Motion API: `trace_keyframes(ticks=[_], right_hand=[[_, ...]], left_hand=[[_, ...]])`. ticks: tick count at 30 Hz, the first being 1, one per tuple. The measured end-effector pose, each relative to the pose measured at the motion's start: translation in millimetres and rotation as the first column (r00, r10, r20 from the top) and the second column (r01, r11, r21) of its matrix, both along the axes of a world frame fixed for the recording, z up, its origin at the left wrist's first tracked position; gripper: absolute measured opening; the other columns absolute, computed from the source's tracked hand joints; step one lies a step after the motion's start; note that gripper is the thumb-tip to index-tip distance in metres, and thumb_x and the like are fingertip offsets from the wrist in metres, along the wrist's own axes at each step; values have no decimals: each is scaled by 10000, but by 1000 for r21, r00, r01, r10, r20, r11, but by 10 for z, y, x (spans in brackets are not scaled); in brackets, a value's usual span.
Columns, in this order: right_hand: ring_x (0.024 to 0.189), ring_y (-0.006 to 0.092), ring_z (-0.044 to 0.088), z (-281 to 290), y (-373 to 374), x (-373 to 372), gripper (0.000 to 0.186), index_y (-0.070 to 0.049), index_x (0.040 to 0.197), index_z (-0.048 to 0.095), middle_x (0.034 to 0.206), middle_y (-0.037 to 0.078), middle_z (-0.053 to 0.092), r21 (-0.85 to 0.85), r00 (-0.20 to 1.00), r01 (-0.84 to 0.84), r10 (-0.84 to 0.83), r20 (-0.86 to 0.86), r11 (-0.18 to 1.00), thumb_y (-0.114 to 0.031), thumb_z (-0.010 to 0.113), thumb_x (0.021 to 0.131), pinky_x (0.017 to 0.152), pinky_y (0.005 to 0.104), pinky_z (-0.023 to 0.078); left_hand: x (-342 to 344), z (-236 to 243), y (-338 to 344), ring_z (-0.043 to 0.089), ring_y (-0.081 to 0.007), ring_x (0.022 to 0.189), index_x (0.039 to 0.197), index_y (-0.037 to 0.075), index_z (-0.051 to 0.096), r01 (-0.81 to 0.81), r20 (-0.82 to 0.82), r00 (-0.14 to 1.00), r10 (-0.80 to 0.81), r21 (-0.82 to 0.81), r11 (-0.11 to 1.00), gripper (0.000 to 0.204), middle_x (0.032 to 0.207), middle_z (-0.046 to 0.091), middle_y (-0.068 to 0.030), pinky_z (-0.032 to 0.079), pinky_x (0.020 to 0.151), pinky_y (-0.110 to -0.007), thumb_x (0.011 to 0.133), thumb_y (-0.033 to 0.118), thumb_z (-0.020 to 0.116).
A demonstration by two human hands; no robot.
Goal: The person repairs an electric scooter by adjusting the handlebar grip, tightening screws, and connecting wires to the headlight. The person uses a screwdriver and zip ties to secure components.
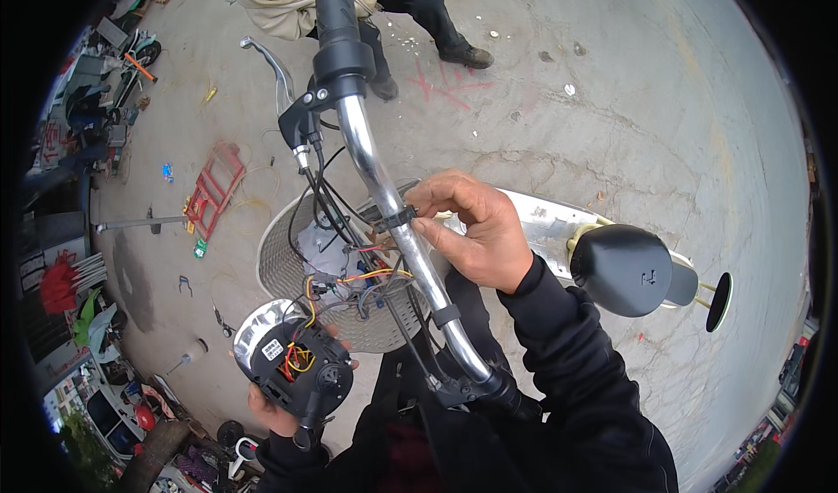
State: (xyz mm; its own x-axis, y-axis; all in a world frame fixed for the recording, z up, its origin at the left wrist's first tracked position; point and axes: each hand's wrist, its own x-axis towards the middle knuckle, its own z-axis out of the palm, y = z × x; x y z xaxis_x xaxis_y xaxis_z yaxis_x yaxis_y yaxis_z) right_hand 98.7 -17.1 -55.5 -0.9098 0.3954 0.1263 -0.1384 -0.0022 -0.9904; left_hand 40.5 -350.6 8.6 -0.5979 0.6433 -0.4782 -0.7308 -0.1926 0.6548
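My left hand [272, 413] is wrapped around a round headlight unit [301, 372] with a chrome rim and black back housing. Its back faces up, showing red and yellow wires in an opening. With thumb and fingers pinched together, my right hand [484, 231] grips a black clamp [399, 218] around the chrome handlebar [360, 139]. Yellow, red and black wires [371, 276] hang loose beside the bar, above a grey mesh basket [275, 253]. Some of them run toward the headlight unit. Black cables lead from the silver brake lever [278, 72].
A black saddle [615, 270] stands to the right, beside a black oval part [718, 303]. Beyond the far grip [334, 4] are another person's legs [428, 17]. A red metal frame [216, 187] and scattered tools lie on concrete; clutter lines the left side.
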Motion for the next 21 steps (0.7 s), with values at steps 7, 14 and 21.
trace_keyframes(ticks=[7,14,21], right_hand=[[981,174,674,-142,145,-83,192,6,1106,701,1092,95,674,-46,989,-125,121,-88,991,43,699,917,891,321,554],[927,219,682,-204,63,-153,202,-9,1076,689,1044,94,649,-50,980,-72,61,-187,996,42,683,880,837,350,554],[940,228,659,-111,136,-169,238,-28,1058,728,1021,90,649,90,973,-75,92,-209,993,64,693,841,815,340,543]], left_hand=[[-25,50,172,454,-545,1412,1657,55,213,-7,46,999,9,-51,999,1251,1598,359,-329,407,1124,-726,800,872,617],[-115,445,735,398,-555,1452,1682,109,158,126,56,987,-148,285,950,1274,1647,269,-318,361,1137,-772,780,774,763],[-113,486,972,436,-559,1426,1679,79,150,-55,-12,998,57,73,996,1280,1626,298,-353,415,1095,-750,792,871,626]])
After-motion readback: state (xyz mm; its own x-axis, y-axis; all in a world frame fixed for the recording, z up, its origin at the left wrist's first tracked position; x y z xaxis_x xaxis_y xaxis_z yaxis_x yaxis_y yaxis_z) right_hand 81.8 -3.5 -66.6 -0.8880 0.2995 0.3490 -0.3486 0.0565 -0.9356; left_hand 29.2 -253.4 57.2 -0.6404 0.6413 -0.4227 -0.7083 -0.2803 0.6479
